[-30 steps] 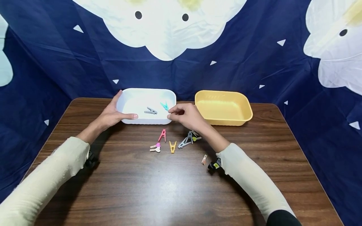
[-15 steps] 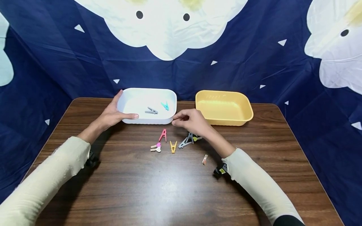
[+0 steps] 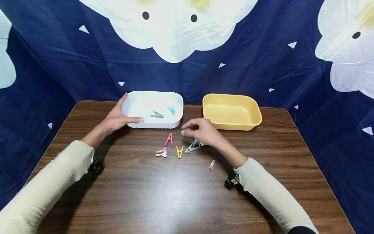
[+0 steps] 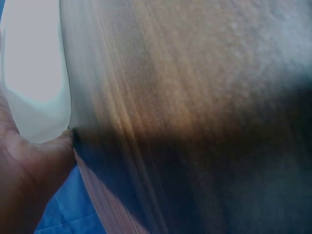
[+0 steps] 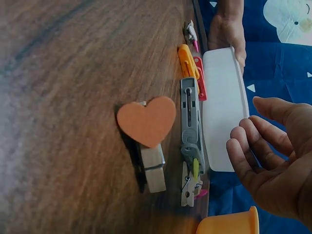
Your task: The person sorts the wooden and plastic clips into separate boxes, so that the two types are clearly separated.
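Observation:
My left hand (image 3: 115, 119) holds the left end of a white plastic basin (image 3: 150, 125), thumb along the front rim and fingers round the far corner. In the basin lie a grey clothespin (image 3: 157, 114) and a teal clothespin (image 3: 171, 110). My right hand (image 3: 203, 131) hovers over the table between the basins, fingers loosely bent and nothing in them. Below it are grey clothespins (image 3: 192, 148), overlapped by the hand. Left of these lie a red clothespin (image 3: 169, 139) and a yellow clothespin (image 3: 179, 152). The right wrist view shows a wooden clothespin with an orange heart (image 5: 147, 121).
A yellow basin (image 3: 233, 126) stands at the back right with nothing in it. Small wooden clothespins with pink and white hearts (image 3: 162, 153) lie left of the yellow clothespin. Behind the wooden table (image 3: 131, 188) hangs a blue cloth (image 3: 193, 78).
My right hand has drawn back from the white basin's right end, toward me and to the right, leaving the teal clothespin inside. The left hand keeps its place on the basin.

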The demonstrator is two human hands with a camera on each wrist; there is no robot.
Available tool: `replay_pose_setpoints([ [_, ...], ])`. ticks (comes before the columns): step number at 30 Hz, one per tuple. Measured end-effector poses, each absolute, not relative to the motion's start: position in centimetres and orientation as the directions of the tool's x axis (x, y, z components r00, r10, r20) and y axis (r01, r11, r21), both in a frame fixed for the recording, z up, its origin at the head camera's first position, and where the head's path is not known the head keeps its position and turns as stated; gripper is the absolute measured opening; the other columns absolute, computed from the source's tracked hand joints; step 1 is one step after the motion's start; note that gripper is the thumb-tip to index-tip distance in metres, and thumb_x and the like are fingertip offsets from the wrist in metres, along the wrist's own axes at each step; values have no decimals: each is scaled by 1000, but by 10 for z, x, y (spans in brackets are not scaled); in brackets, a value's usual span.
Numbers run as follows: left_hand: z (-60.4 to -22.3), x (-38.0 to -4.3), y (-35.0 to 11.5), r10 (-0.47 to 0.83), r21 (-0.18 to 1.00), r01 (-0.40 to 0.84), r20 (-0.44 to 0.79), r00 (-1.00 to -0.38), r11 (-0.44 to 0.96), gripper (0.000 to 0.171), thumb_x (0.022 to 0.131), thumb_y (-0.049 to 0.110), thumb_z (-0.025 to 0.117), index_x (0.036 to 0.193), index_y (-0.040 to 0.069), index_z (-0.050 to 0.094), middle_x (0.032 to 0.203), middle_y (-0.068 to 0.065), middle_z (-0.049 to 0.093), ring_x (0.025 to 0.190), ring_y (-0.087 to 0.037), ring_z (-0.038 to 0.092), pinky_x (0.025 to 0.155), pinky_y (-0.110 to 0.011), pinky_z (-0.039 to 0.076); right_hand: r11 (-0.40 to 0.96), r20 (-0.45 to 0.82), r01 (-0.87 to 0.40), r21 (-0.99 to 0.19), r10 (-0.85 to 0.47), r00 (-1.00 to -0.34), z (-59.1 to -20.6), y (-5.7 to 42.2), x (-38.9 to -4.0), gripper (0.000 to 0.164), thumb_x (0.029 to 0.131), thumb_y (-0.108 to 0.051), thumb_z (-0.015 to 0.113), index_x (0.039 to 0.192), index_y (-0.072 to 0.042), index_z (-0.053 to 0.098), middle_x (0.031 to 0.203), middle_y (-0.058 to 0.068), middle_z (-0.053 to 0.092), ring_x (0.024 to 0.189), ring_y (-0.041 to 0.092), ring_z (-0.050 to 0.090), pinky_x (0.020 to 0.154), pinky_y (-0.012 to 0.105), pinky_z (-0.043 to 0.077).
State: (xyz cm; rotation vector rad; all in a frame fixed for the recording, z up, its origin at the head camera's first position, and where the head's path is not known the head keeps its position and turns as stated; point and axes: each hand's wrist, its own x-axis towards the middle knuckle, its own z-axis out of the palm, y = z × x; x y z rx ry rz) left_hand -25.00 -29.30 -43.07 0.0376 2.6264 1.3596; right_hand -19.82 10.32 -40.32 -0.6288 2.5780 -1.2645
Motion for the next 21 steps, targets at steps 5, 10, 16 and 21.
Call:
replay_pose_setpoints([
  [5, -431, -251, -293, 107, 811, -61, -150, -983, 581, 151, 86, 37, 101, 181, 27, -16, 191, -5, -11, 178, -34, -6, 144, -64, 3, 540, -3, -282, -793, -467, -884, -404, 107, -195, 21, 100, -27, 86, 114, -13, 88, 101, 0, 85, 88, 11, 68, 81, 28, 56],
  [10, -431, -251, -293, 110, 810, -58, -149, -983, 583, 151, 86, 37, 101, 181, 28, -16, 191, -4, -11, 178, -34, -6, 144, -64, 4, 525, -25, -257, -811, -470, -882, -405, 111, -189, 19, 100, -27, 87, 113, -13, 88, 103, -1, 86, 88, 11, 68, 81, 27, 55],
  [16, -432, -251, -294, 111, 811, -59, -151, -982, 582, 150, 87, 37, 101, 180, 28, -16, 191, -4, -11, 178, -34, -7, 144, -64, 4, 503, -40, -237, -831, -479, -877, -410, 117, -182, 20, 100, -24, 87, 115, -10, 87, 102, 0, 86, 88, 11, 69, 80, 25, 56],
  [21, -433, -252, -295, 110, 812, -57, -147, -983, 581, 150, 87, 37, 101, 181, 28, -16, 191, -4, -11, 178, -34, -7, 144, -64, 4, 508, -39, -244, -826, -484, -874, -412, 123, -178, 19, 100, -22, 87, 114, -9, 87, 101, 1, 86, 87, 11, 68, 78, 23, 55],
])
